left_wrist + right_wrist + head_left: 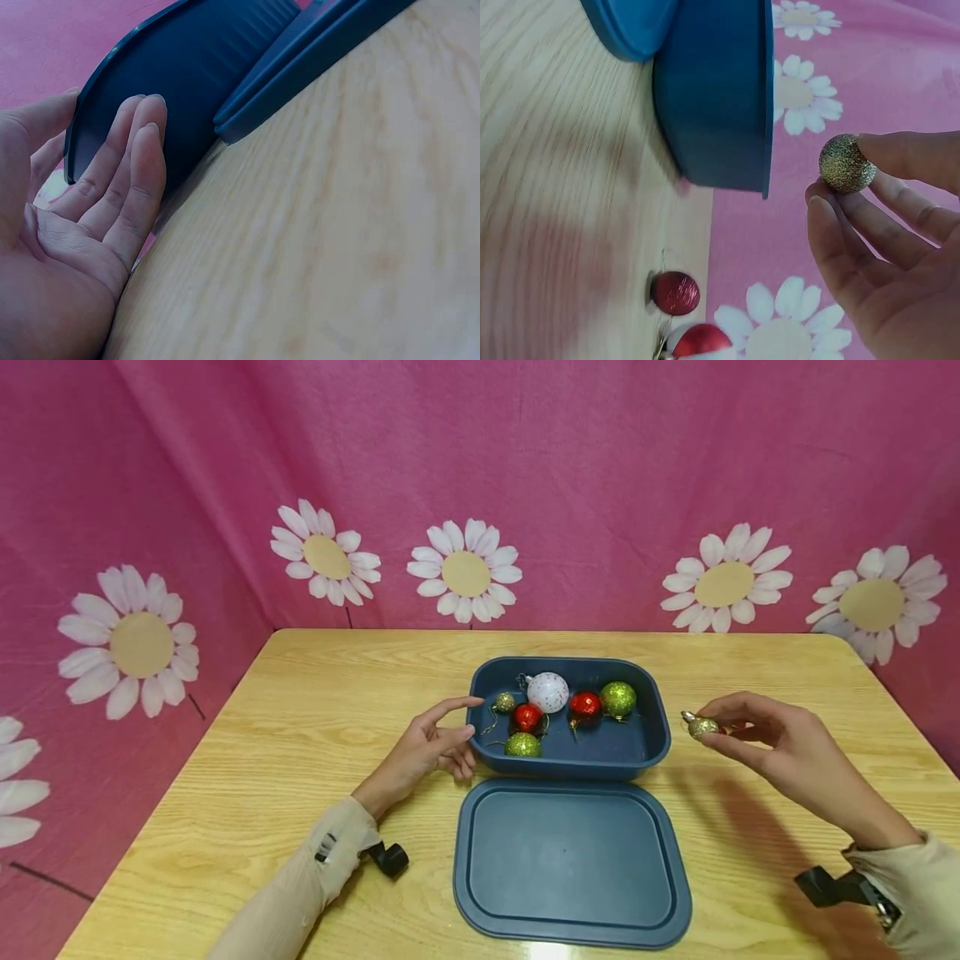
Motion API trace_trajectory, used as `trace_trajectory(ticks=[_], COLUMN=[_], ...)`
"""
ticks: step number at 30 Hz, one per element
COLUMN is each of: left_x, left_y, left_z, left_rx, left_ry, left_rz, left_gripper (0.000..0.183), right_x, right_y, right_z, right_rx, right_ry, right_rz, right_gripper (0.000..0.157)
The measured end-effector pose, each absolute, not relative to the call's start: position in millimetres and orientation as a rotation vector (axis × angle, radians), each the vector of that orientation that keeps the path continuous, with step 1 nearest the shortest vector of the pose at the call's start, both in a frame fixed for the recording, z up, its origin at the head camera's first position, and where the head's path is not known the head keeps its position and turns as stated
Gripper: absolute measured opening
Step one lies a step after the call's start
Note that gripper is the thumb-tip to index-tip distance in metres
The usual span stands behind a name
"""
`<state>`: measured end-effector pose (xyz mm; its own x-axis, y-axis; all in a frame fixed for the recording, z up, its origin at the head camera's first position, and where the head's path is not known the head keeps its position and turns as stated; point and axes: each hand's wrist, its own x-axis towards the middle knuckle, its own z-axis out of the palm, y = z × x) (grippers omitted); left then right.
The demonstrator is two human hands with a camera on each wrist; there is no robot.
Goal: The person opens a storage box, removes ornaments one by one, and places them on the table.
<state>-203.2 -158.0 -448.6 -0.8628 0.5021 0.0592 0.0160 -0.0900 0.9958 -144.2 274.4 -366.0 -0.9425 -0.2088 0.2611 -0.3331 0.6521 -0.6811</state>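
Note:
My right hand [795, 752] pinches a small gold glitter ball ornament [847, 163] between thumb and fingertips, above the table to the right of a dark blue box [570, 768]. My left hand [423, 747] is at the box's left end. Its index fingertip touches the rim, and the other fingers lie loosely along the outside wall in the left wrist view. Inside the box are a white speckled ball [548, 692], two red balls [586, 704], two green glitter balls [618, 699] and a small gold ball [504, 702].
The flat blue lid [570, 860] lies on the wooden table [337, 668] in front of the box. A dark red ball [675, 292] and a red-and-white ball [701, 341] rest on the table, mostly hidden behind my right hand in the head view. A pink daisy-print curtain [585, 485] hangs behind.

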Motion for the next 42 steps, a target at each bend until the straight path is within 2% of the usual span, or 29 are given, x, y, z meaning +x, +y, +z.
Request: trace_trajectory(ticks=[15,29,42], left_x=[-199.4,-206.0,-203.8], left_y=[-163.4,-157.8,-158.4], left_z=[-451.8,-447.8,-448.2], left_rx=[0.527,0.564,0.585], left_ry=[1.859,1.857,1.829], left_rz=[2.071,2.017,2.025], left_gripper=[0.045,0.047,0.047], right_x=[-173.2,-174.1,-174.8], right_y=[305.2,335.0,340.8], right_z=[-368.1,-395.8,-409.7], right_rx=[0.325,0.388,0.433], right_ry=[-2.787,-2.803,-2.828], right_rz=[1.043,0.868,0.811], right_gripper=[0.027,0.023,0.021])
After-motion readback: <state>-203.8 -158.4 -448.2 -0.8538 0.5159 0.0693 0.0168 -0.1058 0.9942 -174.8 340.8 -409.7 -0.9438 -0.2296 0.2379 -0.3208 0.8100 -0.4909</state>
